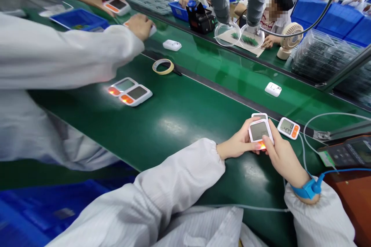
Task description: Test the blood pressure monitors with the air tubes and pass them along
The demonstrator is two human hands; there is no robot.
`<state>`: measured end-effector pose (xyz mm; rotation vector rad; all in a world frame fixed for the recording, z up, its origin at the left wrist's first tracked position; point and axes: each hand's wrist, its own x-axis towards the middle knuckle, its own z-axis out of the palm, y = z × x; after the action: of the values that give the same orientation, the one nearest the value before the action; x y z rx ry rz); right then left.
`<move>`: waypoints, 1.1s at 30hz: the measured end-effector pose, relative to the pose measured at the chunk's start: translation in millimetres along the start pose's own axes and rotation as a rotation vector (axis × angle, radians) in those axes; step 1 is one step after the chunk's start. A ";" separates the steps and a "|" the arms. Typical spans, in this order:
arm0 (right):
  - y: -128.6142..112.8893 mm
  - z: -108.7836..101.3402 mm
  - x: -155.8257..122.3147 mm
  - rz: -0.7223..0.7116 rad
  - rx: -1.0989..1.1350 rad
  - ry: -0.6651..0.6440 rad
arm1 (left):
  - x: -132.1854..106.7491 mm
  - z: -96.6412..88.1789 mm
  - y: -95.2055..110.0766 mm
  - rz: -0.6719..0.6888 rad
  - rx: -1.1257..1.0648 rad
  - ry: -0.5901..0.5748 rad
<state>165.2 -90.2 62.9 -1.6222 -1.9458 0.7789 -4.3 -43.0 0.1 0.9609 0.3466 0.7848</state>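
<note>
Between my two hands I hold a small white digital meter (259, 130) with a grey screen and a lit orange button area. My left hand (239, 141) grips its left side, and the thumb lies by the orange part. On the other side my right hand (279, 152) holds its right edge, thumb pressed on the lower front. Another white-framed meter (259, 116) shows behind its top edge; whether my fingers touch that one is hidden. Just right of my hands, a similar meter (289, 128) with digits on its screen lies on the green bench.
Two lit meters (130, 92) lie side by side at left, near a tape roll (162, 66). A co-worker's arms (87, 52) reach across from the left, handling meters. White units (273, 89) sit on the far strip. A dark instrument (352, 152) with cables stands at right.
</note>
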 end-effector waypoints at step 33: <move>-0.2 -12.3 -0.7 0.057 0.044 -0.128 | 2.0 -2.2 4.0 0.060 0.056 -0.106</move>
<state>173.6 -89.5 71.8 -1.6439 -1.9616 0.9630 -6.0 -39.0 2.4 1.0652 0.2497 0.7790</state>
